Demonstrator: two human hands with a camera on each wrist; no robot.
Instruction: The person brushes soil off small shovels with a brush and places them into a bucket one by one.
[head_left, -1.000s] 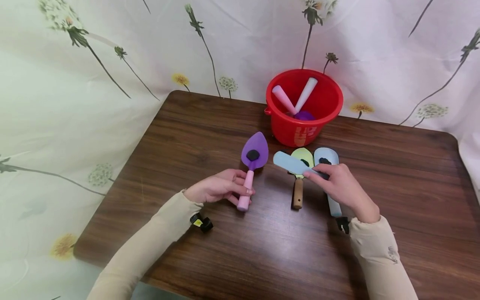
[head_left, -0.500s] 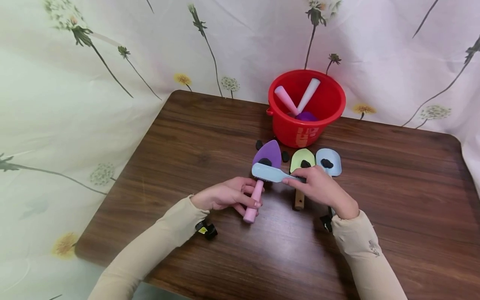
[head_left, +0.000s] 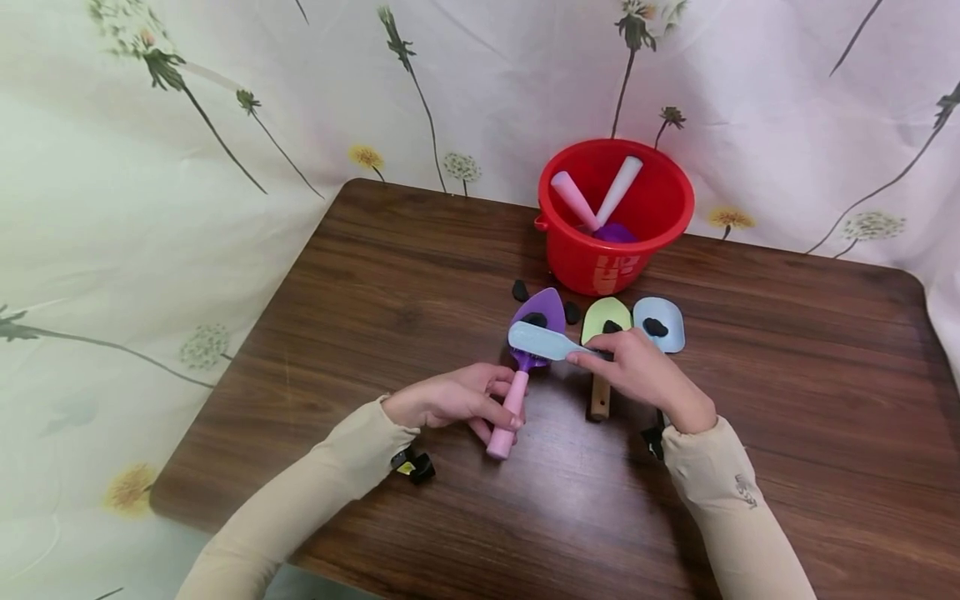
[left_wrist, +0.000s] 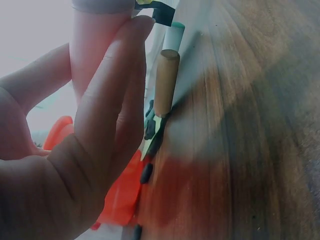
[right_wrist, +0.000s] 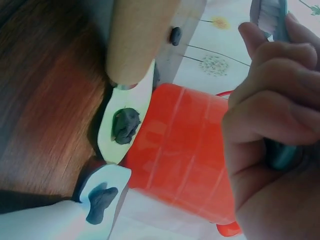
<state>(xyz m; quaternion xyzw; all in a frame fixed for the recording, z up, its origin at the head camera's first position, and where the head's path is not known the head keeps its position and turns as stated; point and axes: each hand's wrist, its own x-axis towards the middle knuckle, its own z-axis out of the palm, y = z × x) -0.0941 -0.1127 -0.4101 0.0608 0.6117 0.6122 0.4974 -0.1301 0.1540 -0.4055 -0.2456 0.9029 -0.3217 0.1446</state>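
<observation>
White cloth backdrop [head_left: 510, 92] printed with dandelions; in front of it, a dark wood-grain worktop [head_left: 405, 283] with rounded corners. Head view: left hand [head_left: 463, 398] has its fingers grasping the pink handle of a purple shovel [head_left: 555, 307], blade pointing away from the person, a dark lump [head_left: 534, 319] on it. Right hand [head_left: 651, 377] grips a pale blue brush [head_left: 542, 341], its head crosswise over the purple blade; contact with the blade cannot be told. Just right of it, a light green shovel [head_left: 602, 314] with a wooden handle, then a light blue shovel [head_left: 673, 310], each carrying a dark lump. Two loose lumps [head_left: 520, 290] on the worktop, one on each side of the purple blade. Behind stands a red bucket [head_left: 588, 268]; in it, a pink handle [head_left: 574, 200], a whitish handle [head_left: 619, 190] and something purple. Left wrist view: thumb and fingers pinch the pink handle close up; wooden handle beyond, bucket partly hidden by the hand. Right wrist view: fingers curled round the brush handle, pale bristles [right_wrist: 269, 20] showing near the top edge; green and light blue shovels beside the bucket.
</observation>
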